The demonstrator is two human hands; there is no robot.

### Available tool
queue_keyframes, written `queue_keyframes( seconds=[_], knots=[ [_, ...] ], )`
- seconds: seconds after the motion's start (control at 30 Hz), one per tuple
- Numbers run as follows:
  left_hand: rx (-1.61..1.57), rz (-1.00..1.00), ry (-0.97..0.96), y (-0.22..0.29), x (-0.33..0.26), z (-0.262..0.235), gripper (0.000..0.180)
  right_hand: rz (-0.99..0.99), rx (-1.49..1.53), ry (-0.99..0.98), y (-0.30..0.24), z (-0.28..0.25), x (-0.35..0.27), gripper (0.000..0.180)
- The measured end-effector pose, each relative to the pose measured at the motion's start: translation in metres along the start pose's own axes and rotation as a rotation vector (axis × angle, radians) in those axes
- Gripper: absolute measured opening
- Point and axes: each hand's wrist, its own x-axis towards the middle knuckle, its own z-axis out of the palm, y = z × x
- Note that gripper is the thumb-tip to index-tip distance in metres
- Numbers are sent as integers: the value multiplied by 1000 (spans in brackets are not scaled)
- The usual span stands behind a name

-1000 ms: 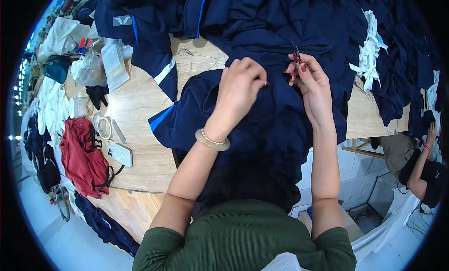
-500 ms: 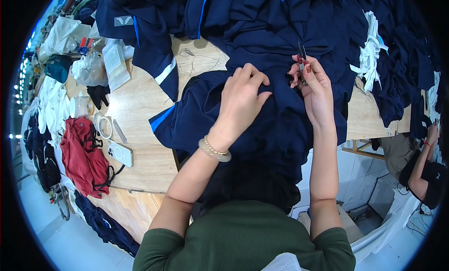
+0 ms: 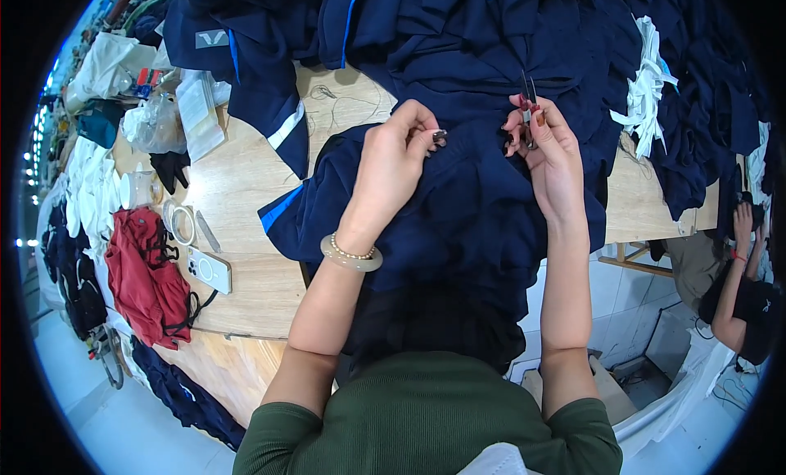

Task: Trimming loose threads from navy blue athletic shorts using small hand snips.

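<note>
Thread snips (image 3: 528,94) sit in my right hand (image 3: 550,151), their narrow blades pointing up and slightly apart. The hand hovers over the right part of a navy blue garment (image 3: 483,188) that covers the table edge in front of me. My left hand (image 3: 395,160) is above the garment's left part, thumb and index finger pinched together. A small dark bit shows at those fingertips; I cannot make out whether it is a nail or something held. A bright blue panel (image 3: 282,209) shows at the garment's left corner.
More navy garments (image 3: 491,41) are heaped along the far side. White strips (image 3: 643,90) hang at the right. A phone (image 3: 210,269), a roll of tape (image 3: 182,223) and a red bag (image 3: 146,274) lie at the left. Another person (image 3: 741,295) works at the far right.
My left hand has turned and shifted left, its open fingers closing into a pinch. The right hand with the snips stays nearly still. The other person's arms have moved.
</note>
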Motion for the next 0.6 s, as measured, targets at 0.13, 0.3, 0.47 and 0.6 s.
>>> queue_keyframes(
  seconds=[0.13,0.3,0.47,0.6],
  knots=[
    [87,4,2,15,-1,-7,4,12,-31,-42,-6,-2,0,27],
    [360,233,23,10,-6,-5,4,51,-176,-36,-17,3,0,24],
    [156,107,24,15,-6,8,8,-298,-844,-89,-41,7,7,19],
    [199,98,13,11,-5,12,8,-438,-1315,-219,-57,18,13,16]
  ],
)
